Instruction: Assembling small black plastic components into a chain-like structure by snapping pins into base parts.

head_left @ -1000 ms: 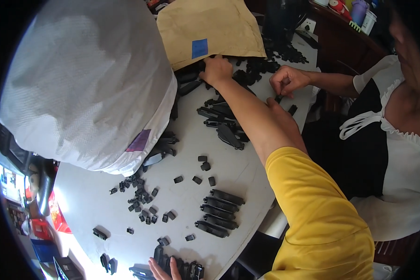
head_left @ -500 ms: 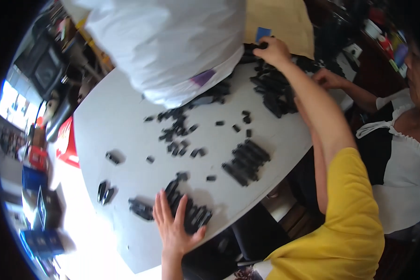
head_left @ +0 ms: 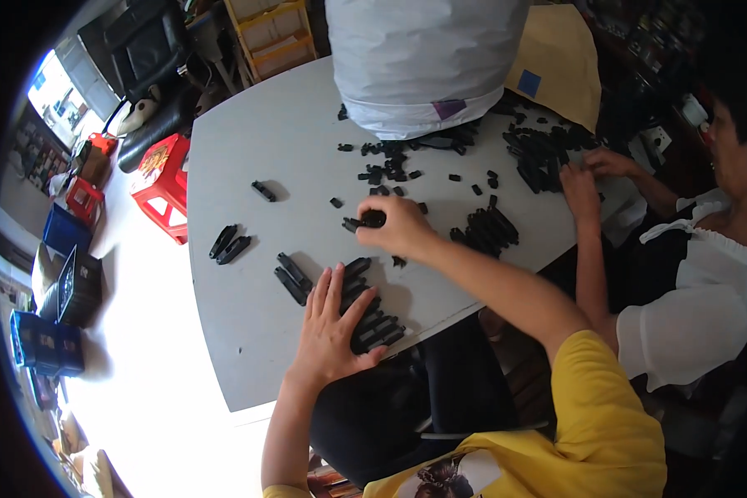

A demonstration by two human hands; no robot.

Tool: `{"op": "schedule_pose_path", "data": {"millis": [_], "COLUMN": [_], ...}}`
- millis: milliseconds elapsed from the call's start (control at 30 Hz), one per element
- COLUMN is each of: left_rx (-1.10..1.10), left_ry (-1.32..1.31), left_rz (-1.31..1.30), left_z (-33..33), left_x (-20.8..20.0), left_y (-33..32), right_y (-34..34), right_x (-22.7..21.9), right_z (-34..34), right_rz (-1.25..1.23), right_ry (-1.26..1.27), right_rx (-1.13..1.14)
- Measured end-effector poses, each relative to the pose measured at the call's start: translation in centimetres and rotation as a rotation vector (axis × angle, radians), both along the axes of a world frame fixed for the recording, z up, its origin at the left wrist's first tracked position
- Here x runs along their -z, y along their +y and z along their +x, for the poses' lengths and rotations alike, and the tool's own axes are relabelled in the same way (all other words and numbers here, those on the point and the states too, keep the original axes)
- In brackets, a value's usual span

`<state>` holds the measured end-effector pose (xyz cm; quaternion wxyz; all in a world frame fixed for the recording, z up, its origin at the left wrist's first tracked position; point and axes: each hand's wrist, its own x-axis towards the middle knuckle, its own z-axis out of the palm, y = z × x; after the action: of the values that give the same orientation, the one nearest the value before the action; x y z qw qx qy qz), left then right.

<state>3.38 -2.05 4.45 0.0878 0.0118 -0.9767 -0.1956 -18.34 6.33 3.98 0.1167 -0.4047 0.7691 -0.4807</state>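
My left hand (head_left: 328,336) lies with its fingers spread along the near edge of a row of black elongated plastic parts (head_left: 378,332). Nothing is gripped in it. Above the far end of that row, my right hand (head_left: 400,226) pinches a black plastic part (head_left: 353,224) between thumb and fingers; the fingers hide much of it. Beside my left fingertips lies a pair of long black parts (head_left: 290,278). Small black blocks (head_left: 378,174) are scattered past my right hand. A second group of long black parts (head_left: 485,231) sits right of it, partly behind my forearm.
A large white sack (head_left: 423,66) stands at the table's far side, by a tan sheet (head_left: 556,62). At the right a co-worker's hands (head_left: 585,178) handle parts at a black heap (head_left: 535,158). More black parts (head_left: 229,244) lie left; a red stool (head_left: 164,187) stands on the floor.
My right hand has come back from the heap at the far right to above the row, holding a black part. The view has shifted. My left hand still lies spread at the row.
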Motion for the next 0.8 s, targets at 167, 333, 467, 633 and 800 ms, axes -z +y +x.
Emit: {"op": "schedule_pose_path", "data": {"millis": [167, 333, 467, 633, 800], "left_rx": [0.059, 0.085, 0.076, 0.07, 0.055], "left_ry": [-0.008, -0.009, 0.003, 0.006, 0.017], "left_rz": [0.012, 0.01, -0.002, 0.004, -0.018], "left_z": [-0.4, -1.8, -1.7, -1.8, -1.8], "left_x": [-0.4, -0.6, -0.4, -0.3, -0.6], "left_y": [0.0, -0.2, 0.0, -0.2, -0.2], "right_y": [-0.5, -0.1, 2.0, 3.8, 4.4], "right_x": [1.4, 0.3, -1.0, -0.5, 0.1], "right_z": [0.8, -1.8, -2.2, -1.6, -0.9], "right_rz": [0.169, 0.284, 0.232, -0.101, 0.018], "right_ry": [0.581, 0.575, 0.702, 0.344, 0.394], "right_rx": [0.192, 0.06, 0.073, 0.028, 0.022]}}
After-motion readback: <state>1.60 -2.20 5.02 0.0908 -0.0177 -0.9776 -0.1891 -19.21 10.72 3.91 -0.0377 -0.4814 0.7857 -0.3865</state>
